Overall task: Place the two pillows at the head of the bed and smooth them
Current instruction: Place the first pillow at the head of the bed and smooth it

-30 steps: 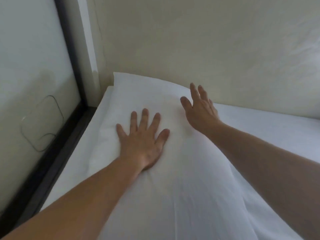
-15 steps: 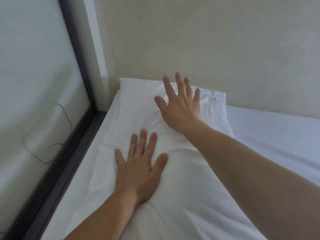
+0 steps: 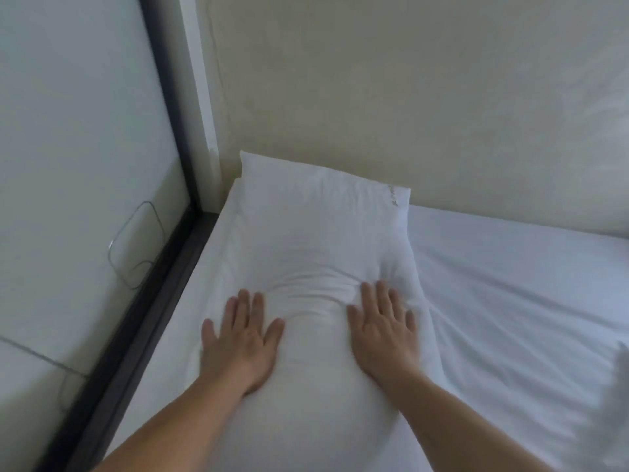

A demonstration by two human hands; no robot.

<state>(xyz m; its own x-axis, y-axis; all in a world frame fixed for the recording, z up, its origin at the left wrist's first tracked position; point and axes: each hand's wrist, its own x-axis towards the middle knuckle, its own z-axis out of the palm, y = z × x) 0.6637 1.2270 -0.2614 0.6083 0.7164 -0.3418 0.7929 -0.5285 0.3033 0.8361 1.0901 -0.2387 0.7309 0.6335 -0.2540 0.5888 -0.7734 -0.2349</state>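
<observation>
White pillow (image 3: 316, 240) lay lengthwise in the bed's (image 3: 510, 284) far left corner, its far end against a cream wall (image 3: 408, 97). Left hand (image 3: 240, 338) and right hand (image 3: 383, 330) pressed flat on it, fingers spread, gripping nothing. Soft creases bunched between them. Its near end was cut off, both hands slightly blurred. No second pillow could be clearly made out.

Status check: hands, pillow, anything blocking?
Left hand and right hand flat, open, pressing pillow. Pillow against wall, creased between hands. Nothing blocking.
</observation>
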